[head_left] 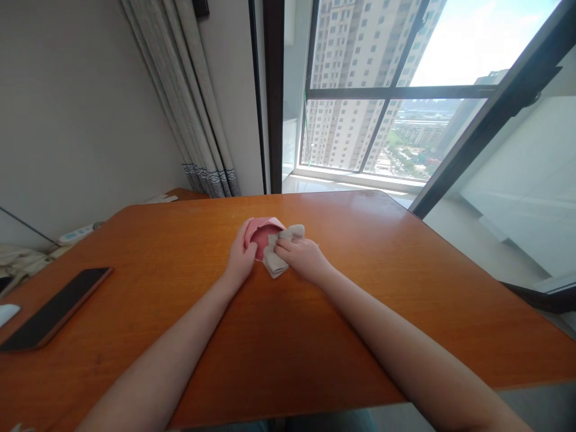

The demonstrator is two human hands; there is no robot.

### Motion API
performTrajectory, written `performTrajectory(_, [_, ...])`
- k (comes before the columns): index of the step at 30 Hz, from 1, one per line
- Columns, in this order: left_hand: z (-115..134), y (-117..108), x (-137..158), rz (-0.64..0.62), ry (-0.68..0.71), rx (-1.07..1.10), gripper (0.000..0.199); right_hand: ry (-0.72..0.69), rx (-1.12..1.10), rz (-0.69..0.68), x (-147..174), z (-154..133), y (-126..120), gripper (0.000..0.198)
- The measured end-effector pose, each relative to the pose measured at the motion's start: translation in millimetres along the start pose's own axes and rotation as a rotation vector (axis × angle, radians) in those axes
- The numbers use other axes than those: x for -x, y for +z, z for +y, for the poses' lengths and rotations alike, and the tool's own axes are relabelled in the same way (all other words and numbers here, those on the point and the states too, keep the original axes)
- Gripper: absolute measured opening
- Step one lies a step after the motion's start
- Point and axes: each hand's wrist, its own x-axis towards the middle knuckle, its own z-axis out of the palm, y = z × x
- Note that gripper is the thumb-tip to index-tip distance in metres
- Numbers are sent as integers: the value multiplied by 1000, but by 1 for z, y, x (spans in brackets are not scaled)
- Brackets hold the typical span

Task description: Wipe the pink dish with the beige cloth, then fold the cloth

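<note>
Near the middle of the wooden table, my left hand (240, 257) grips a pink bowl (262, 231) by its left side, thumb at the rim. The bowl is tilted so that its hollow faces me. My right hand (305, 257) is closed on a folded pale cloth (275, 264), its fingers pressing the cloth at the bowl's right edge. Part of the cloth covers the bowl's opening, and the bowl's right side is hidden behind cloth and fingers.
The wooden table (360, 336) stretches around both arms. At its left lies a long black mat or tray (58, 306), with a white object (8, 313) beside it. A power strip (77, 234) is past the left edge. A curtain (198, 120) and window stand behind.
</note>
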Motion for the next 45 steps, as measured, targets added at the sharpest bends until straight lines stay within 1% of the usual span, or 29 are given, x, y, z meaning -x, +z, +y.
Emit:
performTrajectory(1, [2,2,2,-2,0,-7,55,2,0,1,0,0,1,25])
performTrajectory(3, [7,11,10,53,-41,50,54,27,-10,9,-1,-3,1,24])
performTrajectory(5, [11,26,19,121,-143,193,54,81,-28,26,-1,-9,1,26])
performTrajectory(7, [11,39,26,141,-256,332,51,113,-54,30,-1,-15,1,26])
performTrajectory(8, [11,42,28,141,-298,371,47,105,-71,25,-1,-17,2,26])
performTrajectory(10, [8,41,26,157,-332,364,39,60,-103,6,-1,-19,3,26])
performTrajectory(12, [5,29,19,168,-285,265,32,32,-113,-15,-1,-16,3,28])
performTrajectory(14, [6,14,11,122,-157,112,32,32,-97,-37,-1,-9,3,30])
performTrajectory(16, [9,4,6,41,-28,-35,38,49,-75,-59,0,-1,2,30])
performTrajectory(18, [12,5,8,13,22,-89,48,65,-70,-70,2,3,1,30])
performTrajectory(19, [12,9,11,33,11,-59,52,71,-75,-66,2,3,1,30])
performTrajectory(21, [10,21,19,106,-58,93,57,73,-96,-42,3,-2,1,32])
performTrajectory(23, [4,32,24,141,-151,232,52,77,-122,-20,2,-11,2,32])
performTrajectory(24, [1,34,25,143,-193,254,47,81,-135,-21,1,-15,3,31])
performTrajectory(26, [-2,31,22,145,-235,212,37,79,-151,-43,0,-18,3,29])
performTrajectory(27, [-3,26,18,144,-225,170,34,68,-150,-55,-1,-16,3,29])
performTrajectory(29, [0,14,11,116,-142,82,35,26,-131,-67,0,-8,1,28])
performTrajectory(31, [6,6,7,43,-31,-5,42,-14,-91,-58,2,4,0,28])
performTrajectory(33, [13,6,9,13,24,-39,53,-26,-55,-39,4,12,-1,28])
performTrajectory(34, [14,10,12,35,16,-12,58,-20,-43,-28,5,12,-1,28])
performTrajectory(36, [15,22,20,95,-42,116,64,-1,-40,-11,5,7,-1,29])
performTrajectory(39, [8,33,26,122,-141,269,58,42,-93,-17,2,-8,-1,29])
performTrajectory(41, [3,31,24,129,-163,255,51,52,-132,-32,0,-14,0,29])
performTrajectory(42, [1,27,21,135,-149,224,48,49,-139,-35,0,-13,0,30])
performTrajectory(45, [3,12,13,86,-18,75,50,30,-103,-39,2,-4,0,31])
